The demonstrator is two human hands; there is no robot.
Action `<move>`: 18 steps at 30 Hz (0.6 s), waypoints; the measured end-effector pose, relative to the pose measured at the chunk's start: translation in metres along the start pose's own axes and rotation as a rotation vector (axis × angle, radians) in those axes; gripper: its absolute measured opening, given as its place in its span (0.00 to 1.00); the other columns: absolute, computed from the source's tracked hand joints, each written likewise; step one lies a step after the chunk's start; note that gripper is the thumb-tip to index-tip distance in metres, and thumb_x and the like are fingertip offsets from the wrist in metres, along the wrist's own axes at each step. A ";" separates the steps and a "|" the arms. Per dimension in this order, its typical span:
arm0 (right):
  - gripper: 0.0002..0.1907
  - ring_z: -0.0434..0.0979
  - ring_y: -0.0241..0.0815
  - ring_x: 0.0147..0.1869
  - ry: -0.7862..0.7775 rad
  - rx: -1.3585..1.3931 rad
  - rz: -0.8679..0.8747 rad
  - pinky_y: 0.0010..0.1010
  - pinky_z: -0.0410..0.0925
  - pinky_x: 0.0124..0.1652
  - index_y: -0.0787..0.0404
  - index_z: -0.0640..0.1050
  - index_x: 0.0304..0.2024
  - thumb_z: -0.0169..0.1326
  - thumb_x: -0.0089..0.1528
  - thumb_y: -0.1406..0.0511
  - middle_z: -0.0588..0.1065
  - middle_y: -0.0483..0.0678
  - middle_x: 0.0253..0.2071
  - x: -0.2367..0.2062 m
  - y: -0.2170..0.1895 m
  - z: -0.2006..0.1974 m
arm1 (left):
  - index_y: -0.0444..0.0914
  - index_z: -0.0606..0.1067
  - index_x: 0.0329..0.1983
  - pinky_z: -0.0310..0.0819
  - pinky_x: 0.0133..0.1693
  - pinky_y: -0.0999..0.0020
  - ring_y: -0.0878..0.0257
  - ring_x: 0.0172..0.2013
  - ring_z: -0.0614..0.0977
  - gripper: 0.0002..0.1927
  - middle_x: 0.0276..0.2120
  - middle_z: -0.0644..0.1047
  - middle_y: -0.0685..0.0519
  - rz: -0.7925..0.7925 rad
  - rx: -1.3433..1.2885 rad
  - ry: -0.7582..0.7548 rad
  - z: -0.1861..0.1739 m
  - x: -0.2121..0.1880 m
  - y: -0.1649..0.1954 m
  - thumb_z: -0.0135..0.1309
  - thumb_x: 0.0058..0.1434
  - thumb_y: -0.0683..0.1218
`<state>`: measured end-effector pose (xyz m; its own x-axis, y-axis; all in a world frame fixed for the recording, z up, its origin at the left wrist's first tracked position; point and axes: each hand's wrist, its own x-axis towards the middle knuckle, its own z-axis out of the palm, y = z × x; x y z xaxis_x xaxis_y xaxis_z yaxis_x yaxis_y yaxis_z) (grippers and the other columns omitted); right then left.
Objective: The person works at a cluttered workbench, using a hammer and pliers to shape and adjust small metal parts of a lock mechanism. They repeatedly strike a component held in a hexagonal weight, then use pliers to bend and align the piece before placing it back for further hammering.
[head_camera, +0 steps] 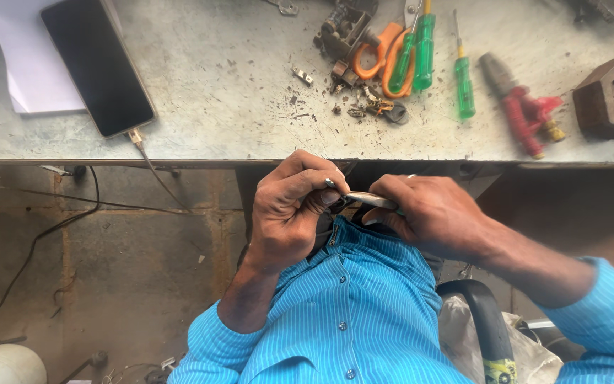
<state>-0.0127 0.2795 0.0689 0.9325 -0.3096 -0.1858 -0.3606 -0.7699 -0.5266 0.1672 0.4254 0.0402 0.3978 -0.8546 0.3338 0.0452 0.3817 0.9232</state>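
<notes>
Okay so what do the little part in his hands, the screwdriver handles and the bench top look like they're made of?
The small part, pinched between the left hand and right hand, looks like bare metal: silvery with a bright glint. The screwdriver handles seem to be translucent green plastic, glossy. The bench top is probably sheet metal, dull grey, scratched and littered with filings, though painted board cannot be ruled out.

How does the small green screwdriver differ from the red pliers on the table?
The green screwdriver is slim and straight with one translucent handle; the red pliers are thicker, with two red handles and dark jaws. The screwdriver lies nearly upright in view, the pliers diagonal. Both rest untouched on the grey table.
</notes>
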 end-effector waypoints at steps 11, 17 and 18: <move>0.13 0.81 0.51 0.35 0.097 0.009 0.024 0.41 0.72 0.32 0.59 0.76 0.38 0.63 0.57 0.61 0.79 0.50 0.32 -0.004 -0.012 0.012 | 0.33 0.79 0.48 0.77 0.43 0.73 0.68 0.41 0.79 0.08 0.41 0.78 0.52 -0.080 0.055 -0.034 -0.004 0.001 0.005 0.60 0.67 0.37; 0.12 0.82 0.50 0.34 0.098 0.326 -0.101 0.39 0.72 0.30 0.60 0.77 0.40 0.63 0.58 0.63 0.79 0.49 0.31 -0.009 -0.016 0.016 | 0.37 0.79 0.44 0.78 0.43 0.74 0.66 0.43 0.79 0.05 0.42 0.77 0.52 0.123 -0.055 -0.136 -0.004 0.002 0.001 0.59 0.67 0.38; 0.12 0.82 0.49 0.33 0.077 0.389 -0.116 0.38 0.71 0.29 0.61 0.77 0.40 0.63 0.59 0.63 0.78 0.50 0.30 -0.010 -0.015 0.016 | 0.38 0.80 0.43 0.77 0.45 0.72 0.65 0.45 0.79 0.04 0.41 0.77 0.53 0.148 -0.051 -0.147 -0.005 0.002 0.000 0.60 0.66 0.38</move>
<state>-0.0161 0.3037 0.0652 0.9569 -0.2855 -0.0523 -0.2052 -0.5381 -0.8175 0.1720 0.4257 0.0396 0.2660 -0.8284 0.4930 0.0440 0.5213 0.8522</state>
